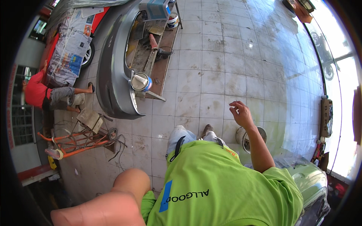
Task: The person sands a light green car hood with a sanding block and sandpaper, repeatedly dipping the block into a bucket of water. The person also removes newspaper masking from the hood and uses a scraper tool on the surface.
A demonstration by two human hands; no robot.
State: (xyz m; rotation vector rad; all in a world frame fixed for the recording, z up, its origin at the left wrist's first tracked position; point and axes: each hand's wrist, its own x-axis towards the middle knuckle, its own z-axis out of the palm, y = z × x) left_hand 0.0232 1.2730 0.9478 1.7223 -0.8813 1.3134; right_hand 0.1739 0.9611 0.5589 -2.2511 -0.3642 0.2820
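Note:
My right hand (239, 113) hangs over the tiled floor, its fingers loosely bent and apart with nothing visible in them. A round metal object (245, 140) stands on the floor just beyond my right forearm. My left hand (94, 209) is very close to the camera at the lower left, with the bent arm behind it; its fingers cannot be made out. A plastic-covered green car part (309, 179) is at my right side.
A grey bumper (111, 71) lies along a workbench (164, 81) holding tools and a paint can (141, 87). An orange trolley (83, 148) with hoses stands left. A person in red (36, 86) is beside a paper-masked red car (71, 45). A glass front (341, 75) runs along the right.

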